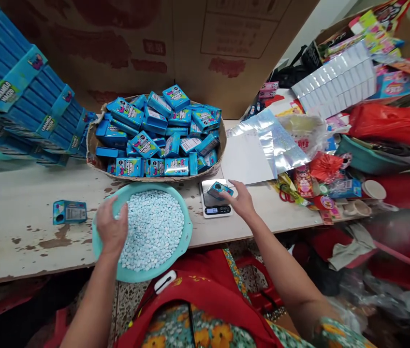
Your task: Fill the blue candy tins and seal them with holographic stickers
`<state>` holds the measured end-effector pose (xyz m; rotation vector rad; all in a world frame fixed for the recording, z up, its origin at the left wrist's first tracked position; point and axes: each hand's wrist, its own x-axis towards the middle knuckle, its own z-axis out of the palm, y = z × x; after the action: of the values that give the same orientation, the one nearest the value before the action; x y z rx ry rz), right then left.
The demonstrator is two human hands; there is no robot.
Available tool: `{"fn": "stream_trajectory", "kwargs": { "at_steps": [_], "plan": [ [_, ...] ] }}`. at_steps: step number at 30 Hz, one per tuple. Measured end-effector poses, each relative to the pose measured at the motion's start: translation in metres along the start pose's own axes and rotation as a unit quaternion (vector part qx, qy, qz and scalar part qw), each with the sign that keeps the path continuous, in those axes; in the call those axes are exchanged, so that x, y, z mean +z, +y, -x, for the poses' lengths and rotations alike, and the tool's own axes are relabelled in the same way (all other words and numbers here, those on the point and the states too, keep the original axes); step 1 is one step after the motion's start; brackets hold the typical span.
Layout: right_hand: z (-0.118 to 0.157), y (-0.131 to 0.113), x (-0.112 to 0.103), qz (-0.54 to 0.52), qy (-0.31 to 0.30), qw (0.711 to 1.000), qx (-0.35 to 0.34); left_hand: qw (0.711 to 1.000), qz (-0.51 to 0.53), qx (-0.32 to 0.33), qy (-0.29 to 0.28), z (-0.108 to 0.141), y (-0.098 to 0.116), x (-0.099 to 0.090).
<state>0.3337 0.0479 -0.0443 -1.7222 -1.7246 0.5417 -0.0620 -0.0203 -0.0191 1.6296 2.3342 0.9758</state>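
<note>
The left hand (111, 223), its thumb and fingers spread wide, is at the left rim of the teal basin (186, 238) of pale candies (154, 229). Right of it, the right hand (240, 198) grips a small blue box (220, 189) by its right end, over the scale (216, 210). A similar box (69, 212) lies to the left. Farther off is a carton (92, 145) heaped with blue boxes (145, 145).

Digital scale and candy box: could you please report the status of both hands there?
Right hand at blue candy box over digital scale, grip unclear. Left hand open above turquoise basin of candies. Box-filled carton close behind scale.
</note>
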Motion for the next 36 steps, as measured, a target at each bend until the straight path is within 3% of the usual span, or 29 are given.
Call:
{"fn": "stream_trajectory", "kwargs": {
  "at_steps": [4,6,9,11,14,16,17,18,20,22,23,25,29,32,36],
  "plan": [
    [0.023,0.016,-0.016,-0.069,0.080,0.987,0.120,0.973,0.000,0.081,-0.216,0.036,0.034,0.040],
    [0.037,0.029,-0.020,-0.086,0.095,0.976,0.177,0.953,-0.058,0.128,-0.270,0.048,0.043,0.054],
    [0.053,0.045,-0.023,-0.095,0.099,0.966,0.219,0.938,-0.136,0.146,-0.285,0.053,0.044,0.067],
    [0.060,0.051,-0.023,-0.100,0.100,0.962,0.236,0.938,-0.132,0.127,-0.295,0.050,0.039,0.069],
    [0.063,0.054,-0.024,-0.114,0.103,0.957,0.248,0.964,-0.036,0.027,-0.260,0.038,0.031,0.063],
    [0.062,0.055,-0.023,-0.120,0.102,0.956,0.249,0.966,0.120,-0.100,-0.208,0.029,0.029,0.055],
    [0.061,0.054,-0.023,-0.120,0.102,0.956,0.248,0.941,0.224,-0.176,-0.183,0.025,0.029,0.050],
    [0.060,0.054,-0.023,-0.118,0.102,0.956,0.247,0.893,0.335,-0.252,-0.164,0.020,0.029,0.046],
    [0.058,0.053,-0.021,-0.116,0.104,0.957,0.246,0.753,0.514,-0.384,-0.146,0.013,0.031,0.038],
    [0.056,0.051,-0.019,-0.119,0.102,0.957,0.245,0.628,0.605,-0.466,-0.152,0.008,0.032,0.032],
    [0.055,0.049,-0.018,-0.123,0.100,0.957,0.244,0.589,0.625,-0.488,-0.155,0.007,0.032,0.031],
    [0.053,0.044,-0.016,-0.136,0.097,0.957,0.238,0.550,0.648,-0.504,-0.156,0.006,0.033,0.030],
    [0.042,0.031,-0.003,-0.182,0.087,0.961,0.191,0.565,0.639,-0.503,-0.135,0.007,0.033,0.035],
    [0.026,0.017,0.012,-0.196,0.060,0.967,0.152,0.571,0.621,-0.513,-0.162,0.009,0.036,0.040],
    [0.010,-0.024,0.019,-0.199,0.036,0.973,0.108,0.577,0.615,-0.509,-0.175,0.007,0.055,0.031]
  ]
}}
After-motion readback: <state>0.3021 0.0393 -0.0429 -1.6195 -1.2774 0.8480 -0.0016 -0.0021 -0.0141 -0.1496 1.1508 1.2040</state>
